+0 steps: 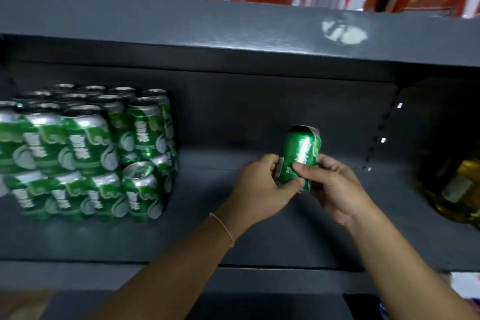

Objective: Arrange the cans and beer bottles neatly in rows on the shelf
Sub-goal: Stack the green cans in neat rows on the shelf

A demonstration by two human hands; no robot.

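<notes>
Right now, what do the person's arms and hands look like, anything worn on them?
Both forearms are bare, with no sleeves in view. The left hand has a thin, pale string-like bracelet around its wrist. The right hand wears nothing visible: no gloves, rings or watch can be seen on either hand.

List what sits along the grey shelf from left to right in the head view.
Stacked green cans → left hand → single green can, gripped by both hands → right hand → yellowish bottles at the far right, blurred.
</notes>
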